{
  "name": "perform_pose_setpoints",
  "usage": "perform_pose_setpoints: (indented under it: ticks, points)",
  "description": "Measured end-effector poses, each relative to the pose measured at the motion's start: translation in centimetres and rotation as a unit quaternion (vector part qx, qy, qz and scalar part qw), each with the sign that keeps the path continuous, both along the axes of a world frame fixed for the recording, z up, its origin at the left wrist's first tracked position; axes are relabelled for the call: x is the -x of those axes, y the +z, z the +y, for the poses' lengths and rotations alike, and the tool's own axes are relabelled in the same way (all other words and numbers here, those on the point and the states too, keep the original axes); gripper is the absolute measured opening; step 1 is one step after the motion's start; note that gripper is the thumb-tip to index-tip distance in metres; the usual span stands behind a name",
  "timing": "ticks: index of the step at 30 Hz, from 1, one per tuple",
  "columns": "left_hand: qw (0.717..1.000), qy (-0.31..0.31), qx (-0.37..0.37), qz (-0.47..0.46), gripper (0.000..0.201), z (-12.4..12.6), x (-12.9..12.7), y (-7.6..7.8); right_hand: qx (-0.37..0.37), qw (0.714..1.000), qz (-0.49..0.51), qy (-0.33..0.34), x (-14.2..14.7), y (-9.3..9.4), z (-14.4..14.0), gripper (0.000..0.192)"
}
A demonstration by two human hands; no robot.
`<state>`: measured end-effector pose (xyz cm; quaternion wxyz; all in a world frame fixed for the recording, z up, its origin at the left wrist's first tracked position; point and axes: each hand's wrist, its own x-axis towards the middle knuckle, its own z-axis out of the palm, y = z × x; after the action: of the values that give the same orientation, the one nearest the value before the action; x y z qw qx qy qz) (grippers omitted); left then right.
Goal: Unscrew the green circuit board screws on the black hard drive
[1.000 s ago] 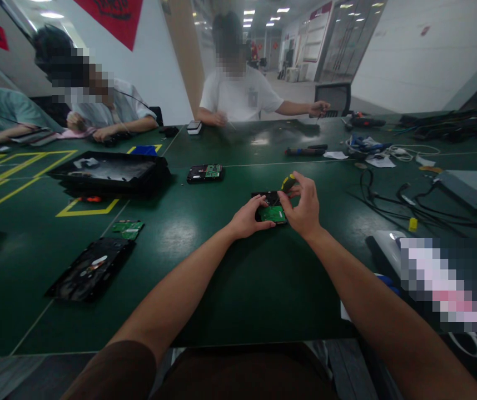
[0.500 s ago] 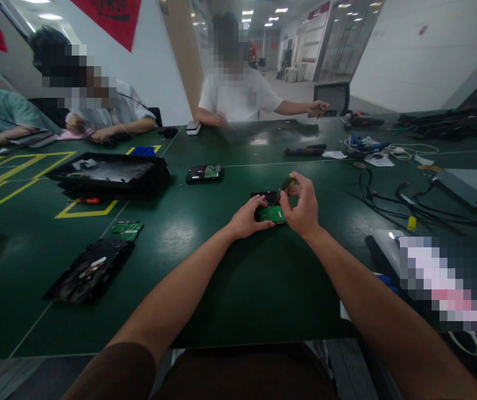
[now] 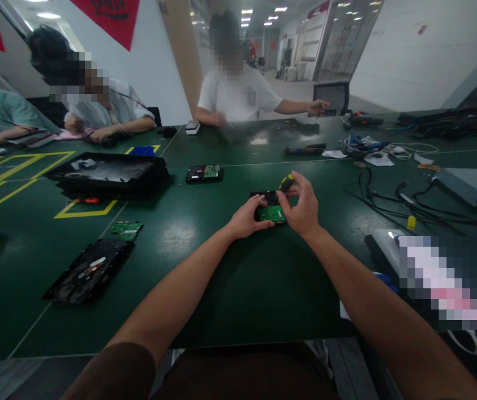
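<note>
A hard drive (image 3: 272,214) lies on the green table with its green circuit board facing up. My left hand (image 3: 247,218) grips its left end, thumb along the near edge and fingers over the far side. A screwdriver (image 3: 286,183) with a yellow and dark handle is in my right hand (image 3: 302,204), held between thumb and fingers. It leans over the drive's far right part, and I cannot make out exactly where its tip rests. Beyond my hands, a second hard drive (image 3: 204,173) lies flat with its board up.
At left lie an opened black drive casing (image 3: 90,272), a loose green circuit board (image 3: 127,229) and a stack of black trays (image 3: 109,172). Cables (image 3: 388,205), a grey metal box (image 3: 472,186) and a pixelated item (image 3: 438,278) sit at right. Several people sit around the table.
The screwdriver's handle has turned in my right hand and shows more yellow. My left hand and the hard drive stay in place.
</note>
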<state>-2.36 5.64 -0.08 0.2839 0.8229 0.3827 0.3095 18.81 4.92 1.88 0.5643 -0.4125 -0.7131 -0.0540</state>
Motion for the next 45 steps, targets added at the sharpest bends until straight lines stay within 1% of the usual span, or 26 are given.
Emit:
perform_pose_setpoints:
  ticks: [10, 17, 21, 25, 29, 33, 37, 42, 45]
  points:
    - [1.0, -0.001, 0.001, 0.006, 0.065, 0.08, 0.03, 0.01, 0.006, 1.0, -0.013, -0.008, -0.07, 0.12, -0.19, 0.066]
    - [1.0, 0.0, -0.004, 0.007, 0.065, 0.16, 0.02, -0.16, -0.011, 1.0, -0.018, -0.003, -0.1, 0.29, -0.23, 0.067]
    - [1.0, -0.001, -0.001, 0.005, 0.065, 0.12, 0.04, -0.09, -0.002, 1.0, -0.014, -0.013, -0.07, 0.32, -0.18, 0.063]
    - [1.0, -0.002, 0.001, 0.001, 0.064, 0.06, 0.04, 0.0, -0.008, 1.0, -0.01, 0.002, -0.04, 0.36, -0.19, 0.064]
    - [1.0, -0.002, -0.001, 0.004, 0.064, 0.06, 0.05, 0.04, 0.01, 1.0, -0.012, 0.018, 0.0, 0.4, -0.33, 0.064]
    - [1.0, -0.003, -0.001, 0.002, 0.064, 0.1, 0.1, -0.06, 0.008, 1.0, -0.012, 0.007, 0.02, 0.45, -0.38, 0.064]
    - [1.0, -0.003, -0.003, 0.001, 0.066, 0.19, 0.13, -0.21, -0.005, 1.0, -0.018, 0.012, -0.02, 0.41, -0.27, 0.066]
    - [1.0, -0.004, -0.002, 0.002, 0.063, 0.24, 0.12, -0.19, 0.008, 1.0, -0.004, -0.007, -0.13, 0.3, -0.22, 0.064]
    - [1.0, -0.003, 0.001, -0.001, 0.064, 0.18, 0.07, -0.1, 0.008, 1.0, 0.0, -0.006, -0.13, 0.39, -0.33, 0.065]
